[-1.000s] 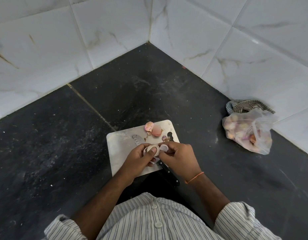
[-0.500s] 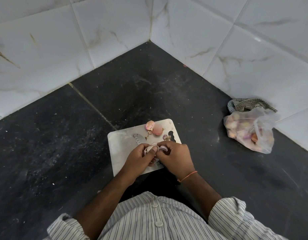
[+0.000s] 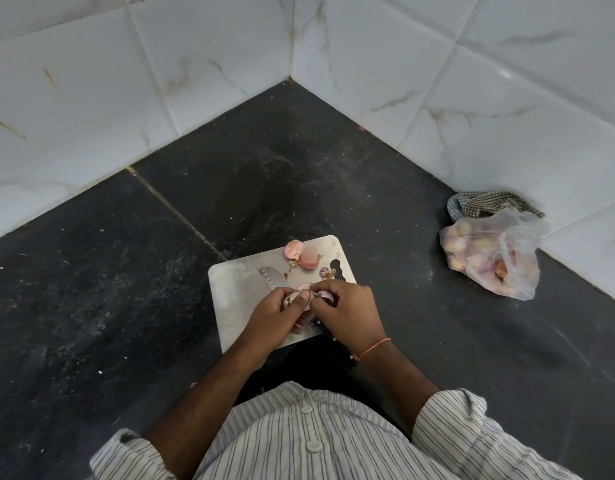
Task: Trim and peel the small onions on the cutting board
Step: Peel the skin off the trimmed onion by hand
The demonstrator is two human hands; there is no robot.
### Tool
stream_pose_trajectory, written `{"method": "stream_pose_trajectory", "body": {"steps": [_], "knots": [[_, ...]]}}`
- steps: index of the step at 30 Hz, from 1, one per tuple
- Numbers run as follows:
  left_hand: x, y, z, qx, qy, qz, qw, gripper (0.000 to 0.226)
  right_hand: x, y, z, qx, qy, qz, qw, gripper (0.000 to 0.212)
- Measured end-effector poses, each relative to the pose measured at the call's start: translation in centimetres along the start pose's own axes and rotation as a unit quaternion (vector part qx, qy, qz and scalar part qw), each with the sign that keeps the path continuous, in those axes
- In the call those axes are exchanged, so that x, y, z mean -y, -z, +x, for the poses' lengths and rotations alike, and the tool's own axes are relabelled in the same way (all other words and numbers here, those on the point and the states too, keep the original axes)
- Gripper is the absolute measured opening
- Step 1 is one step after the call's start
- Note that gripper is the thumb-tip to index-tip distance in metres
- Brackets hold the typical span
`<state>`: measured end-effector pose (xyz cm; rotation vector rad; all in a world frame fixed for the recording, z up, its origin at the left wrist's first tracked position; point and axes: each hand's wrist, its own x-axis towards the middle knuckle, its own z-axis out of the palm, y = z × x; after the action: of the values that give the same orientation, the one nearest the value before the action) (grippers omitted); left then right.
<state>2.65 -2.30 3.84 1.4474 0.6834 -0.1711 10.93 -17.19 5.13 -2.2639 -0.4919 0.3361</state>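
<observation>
A steel cutting board (image 3: 237, 289) lies on the dark counter. Above its near half, my left hand (image 3: 275, 317) grips a small pale onion (image 3: 295, 296). My right hand (image 3: 351, 310) pinches a strip of its skin (image 3: 323, 294) beside the left thumb. A peeled pink onion (image 3: 309, 259) and a piece of pink skin (image 3: 293, 249) sit at the board's far edge, with small scraps (image 3: 327, 273) nearby. A knife blade (image 3: 273, 277) lies flat on the board; its dark handle (image 3: 321, 332) shows below my right hand.
A clear plastic bag of small onions (image 3: 493, 258) sits at the right against the tiled wall, with a checked cloth (image 3: 486, 202) behind it. White marble tiles (image 3: 195, 81) form a corner at the back. The black counter (image 3: 91, 289) spreads left.
My hands have stayed over the board, working the same onion. My right fingers have shifted on the skin, and more of the knife handle is hidden under the right hand.
</observation>
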Motion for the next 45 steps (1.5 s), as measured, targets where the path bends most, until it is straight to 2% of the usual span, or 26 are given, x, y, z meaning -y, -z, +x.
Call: {"method": "stream_pose_trajectory", "body": {"steps": [3,7,9,13,23,35,38,41,43,45], "knots": [[-0.2,0.2,-0.1,0.002,0.004,-0.017,1.000,0.028,-0.1,0.4,0.1,0.014,-0.018,0.053,0.998,0.014],[-0.7,0.6,-0.3,0.031,0.007,-0.057,0.998,0.027,-0.7,1.6,0.7,0.109,-0.059,0.182,0.975,0.008],[-1.0,0.6,-0.4,0.040,0.007,-0.068,0.997,0.028,-1.1,2.3,1.0,0.143,-0.061,0.229,0.961,0.013],[-1.4,0.5,-0.5,0.048,-0.007,-0.068,0.996,0.026,-1.5,3.3,1.5,0.174,-0.044,0.251,0.951,0.020],[-1.0,0.9,-0.4,0.056,-0.039,-0.029,0.997,0.022,-1.5,3.0,1.1,0.181,-0.011,0.251,0.951,0.026],[-1.0,1.1,0.0,0.063,-0.058,-0.003,0.996,0.020,-0.6,0.9,-0.1,0.053,-0.002,0.129,0.990,0.010],[-1.0,1.2,0.1,0.080,-0.053,0.002,0.995,0.025,-1.4,0.6,0.0,0.018,0.003,0.126,0.992,0.014],[-0.6,1.2,0.3,0.092,-0.056,0.026,0.994,0.037,-2.2,1.0,0.2,0.038,-0.011,0.147,0.988,0.009],[-0.4,1.3,0.6,0.100,-0.056,0.033,0.993,0.045,-2.3,1.2,0.1,0.067,-0.016,0.176,0.982,0.018],[-0.4,1.4,0.6,0.115,-0.054,0.040,0.991,0.038,-2.2,1.2,0.0,0.083,-0.021,0.218,0.972,0.021]]}}
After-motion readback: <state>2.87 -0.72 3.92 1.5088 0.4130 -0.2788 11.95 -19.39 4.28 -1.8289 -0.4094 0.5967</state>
